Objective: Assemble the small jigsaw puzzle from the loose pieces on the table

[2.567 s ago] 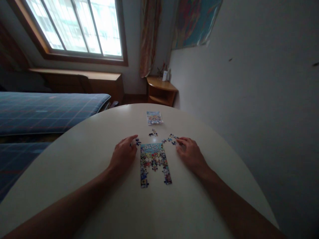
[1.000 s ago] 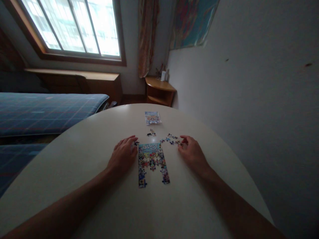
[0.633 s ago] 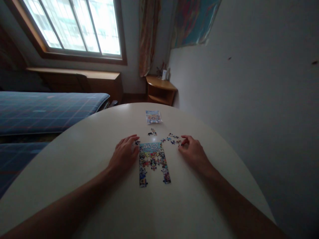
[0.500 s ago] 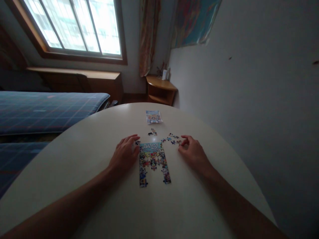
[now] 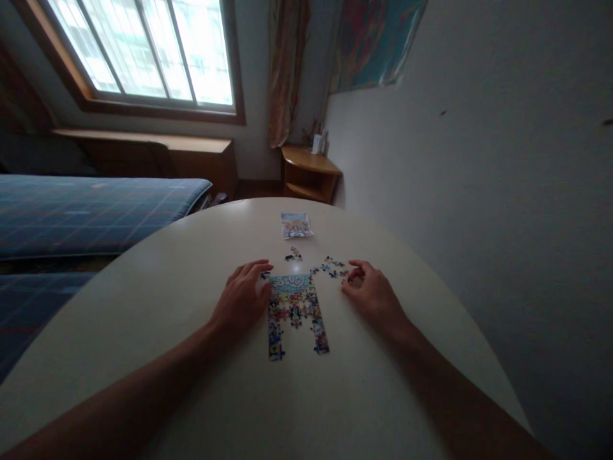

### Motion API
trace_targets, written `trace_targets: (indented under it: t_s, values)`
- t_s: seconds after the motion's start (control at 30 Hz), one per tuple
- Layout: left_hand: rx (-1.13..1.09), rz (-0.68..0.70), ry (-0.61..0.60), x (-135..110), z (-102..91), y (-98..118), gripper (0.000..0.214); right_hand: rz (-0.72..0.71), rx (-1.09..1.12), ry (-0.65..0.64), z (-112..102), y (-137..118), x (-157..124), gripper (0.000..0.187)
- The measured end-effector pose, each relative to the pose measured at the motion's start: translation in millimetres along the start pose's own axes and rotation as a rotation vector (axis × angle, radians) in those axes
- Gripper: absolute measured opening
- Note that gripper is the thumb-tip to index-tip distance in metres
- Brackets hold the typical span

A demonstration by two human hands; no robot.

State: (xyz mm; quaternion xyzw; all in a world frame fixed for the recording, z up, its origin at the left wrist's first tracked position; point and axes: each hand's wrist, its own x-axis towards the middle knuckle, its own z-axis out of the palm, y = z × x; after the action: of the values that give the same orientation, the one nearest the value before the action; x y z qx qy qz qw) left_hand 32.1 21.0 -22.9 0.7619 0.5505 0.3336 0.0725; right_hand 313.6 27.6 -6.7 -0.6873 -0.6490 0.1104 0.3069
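A partly assembled jigsaw puzzle point(image 5: 293, 297) lies flat, with a "Bluey" title along its far edge and a gap in its near middle. My left hand point(image 5: 245, 292) rests at its left edge, fingers stretched out over a few loose pieces point(image 5: 265, 275) that it partly covers. Right of the puzzle, my right hand point(image 5: 371, 291) is beside several scattered puzzle pieces point(image 5: 331, 268). Its thumb and forefinger are apart, the other fingers curled, and I see nothing held between them. Beyond the puzzle lies another small group of pieces point(image 5: 294, 255).
Everything lies on a round white table point(image 5: 191, 383). A small printed packet point(image 5: 295, 225) sits toward its far edge. A plaid mattress point(image 5: 96, 211) stands to the left, a corner shelf point(image 5: 311, 161) behind, and a wall point(image 5: 479, 191) along the right.
My left hand has shifted slightly to the right, over the puzzle's far left corner. My right hand has barely moved, its thumb slightly left. The puzzle and pieces look the same.
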Motion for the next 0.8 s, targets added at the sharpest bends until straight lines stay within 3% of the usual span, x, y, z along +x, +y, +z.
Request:
trace_targets:
  t_s: [0.1,0.3,0.6,0.8]
  values:
    - [-0.024,0.087,0.019,-1,-1.8,4,0.026,-0.052,0.071,-0.027,-4,-10,-4,0.05]
    - [-0.094,0.294,0.023,-6,-4.2,17,0.014,-0.34,0.161,-0.016,-4,-43,-30,0.052]
    - [-0.198,0.559,-0.006,-12,-5.9,37,0.016,-0.461,0.353,-0.118,5,-56,-47,0.06]
    - [-0.235,0.607,0.006,-11,-6.6,37,0.009,-0.477,0.446,-0.14,9,-60,-52,0.062]
